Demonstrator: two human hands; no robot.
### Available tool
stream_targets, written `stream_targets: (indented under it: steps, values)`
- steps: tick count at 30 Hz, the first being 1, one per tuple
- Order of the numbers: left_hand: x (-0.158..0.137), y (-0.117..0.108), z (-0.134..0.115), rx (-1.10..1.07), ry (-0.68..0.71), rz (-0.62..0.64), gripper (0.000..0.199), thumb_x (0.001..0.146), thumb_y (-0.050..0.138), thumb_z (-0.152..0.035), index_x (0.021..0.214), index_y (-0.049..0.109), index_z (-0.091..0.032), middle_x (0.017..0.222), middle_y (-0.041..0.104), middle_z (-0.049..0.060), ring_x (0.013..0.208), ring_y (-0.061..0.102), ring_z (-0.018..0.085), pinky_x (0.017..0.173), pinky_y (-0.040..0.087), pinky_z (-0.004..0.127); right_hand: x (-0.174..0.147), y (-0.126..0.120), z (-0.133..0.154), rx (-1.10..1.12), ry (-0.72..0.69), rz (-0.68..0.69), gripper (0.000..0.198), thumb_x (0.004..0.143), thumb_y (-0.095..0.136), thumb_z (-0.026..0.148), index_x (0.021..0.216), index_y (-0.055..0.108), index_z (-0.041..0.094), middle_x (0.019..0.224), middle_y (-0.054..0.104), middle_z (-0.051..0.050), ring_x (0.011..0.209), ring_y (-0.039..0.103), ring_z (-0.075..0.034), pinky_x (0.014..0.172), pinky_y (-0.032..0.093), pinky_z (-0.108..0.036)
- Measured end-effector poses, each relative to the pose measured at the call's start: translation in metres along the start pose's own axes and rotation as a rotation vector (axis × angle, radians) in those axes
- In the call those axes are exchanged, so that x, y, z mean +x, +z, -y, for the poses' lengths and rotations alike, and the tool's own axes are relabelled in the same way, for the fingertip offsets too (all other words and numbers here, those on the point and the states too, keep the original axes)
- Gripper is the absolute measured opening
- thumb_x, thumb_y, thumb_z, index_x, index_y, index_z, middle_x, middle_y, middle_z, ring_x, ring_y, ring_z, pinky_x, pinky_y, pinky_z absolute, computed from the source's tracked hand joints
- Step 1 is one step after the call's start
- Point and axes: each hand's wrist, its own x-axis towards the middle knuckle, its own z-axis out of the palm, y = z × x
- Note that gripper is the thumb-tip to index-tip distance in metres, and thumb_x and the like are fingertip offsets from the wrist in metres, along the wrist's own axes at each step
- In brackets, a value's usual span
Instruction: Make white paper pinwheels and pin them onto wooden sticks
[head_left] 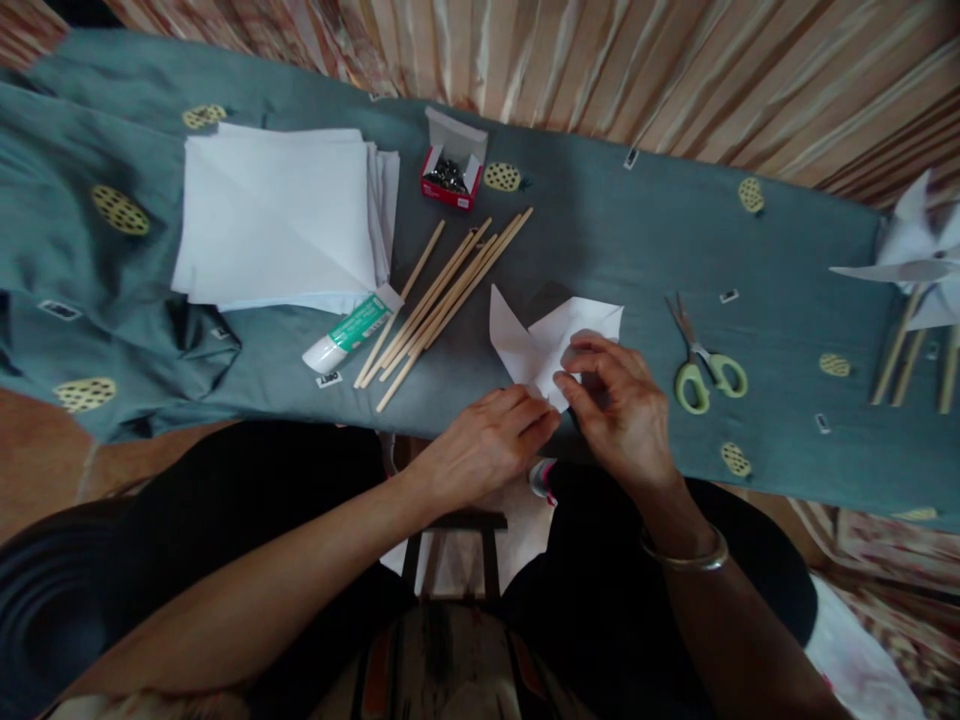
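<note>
Pinching one folded sheet [556, 325], left fingers [519, 405] and right fingers [606, 352] sit near perhaps six sticks [453, 303].

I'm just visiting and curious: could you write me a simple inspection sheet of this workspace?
Surface: teal cloth with pineapple motifs, wrinkled at the left.
Items in use: folded white paper, in the hands.
Clutter: white paper stack, glue stick against its corner, wooden sticks, opened red box of small metal pieces, green-handled scissors; paper pinwheel cut off by the frame.
Hands: left hand and right hand both hold the folded paper.
Cables: nothing seen.
Surroundings: striped curtain beyond the cloth.
</note>
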Motion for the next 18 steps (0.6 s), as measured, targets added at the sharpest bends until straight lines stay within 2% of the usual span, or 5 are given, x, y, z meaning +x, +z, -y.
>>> stream_targets:
  steps: [9, 14, 18]
  values:
    - [0.000, 0.001, 0.000, 0.002, -0.009, 0.003, 0.019, 0.097, 0.046, -0.015, 0.106, 0.061, -0.011, 0.103, 0.066, 0.010, 0.101, 0.059, 0.022, 0.088, 0.055, 0.036, -0.007, 0.004, -0.005, -0.063, -0.071, 0.031, 0.023, 0.095, 0.051, 0.024, 0.110, 0.069, 0.027, 0.130, 0.062, -0.006, 0.111, 0.061, -0.026, 0.097, 0.052, -0.047]
    - [0.000, 0.000, 0.000, -0.001, 0.001, 0.003, 0.017, 0.096, 0.047, -0.016, 0.103, 0.062, -0.010, 0.100, 0.066, 0.009, 0.098, 0.059, 0.022, 0.087, 0.055, 0.035, -0.014, 0.010, -0.006, -0.123, -0.172, 0.026, 0.036, 0.094, 0.044, 0.014, 0.123, 0.063, 0.026, 0.137, 0.058, -0.009, 0.125, 0.054, -0.029, 0.104, 0.048, -0.051]
    - [0.000, 0.000, 0.000, -0.001, 0.009, -0.007, 0.017, 0.095, 0.049, -0.015, 0.103, 0.063, -0.009, 0.099, 0.066, 0.009, 0.094, 0.059, 0.022, 0.085, 0.055, 0.034, -0.015, 0.016, -0.007, -0.116, -0.206, -0.017, 0.038, 0.094, 0.044, 0.012, 0.126, 0.059, 0.027, 0.137, 0.057, -0.008, 0.127, 0.053, -0.027, 0.104, 0.048, -0.051]
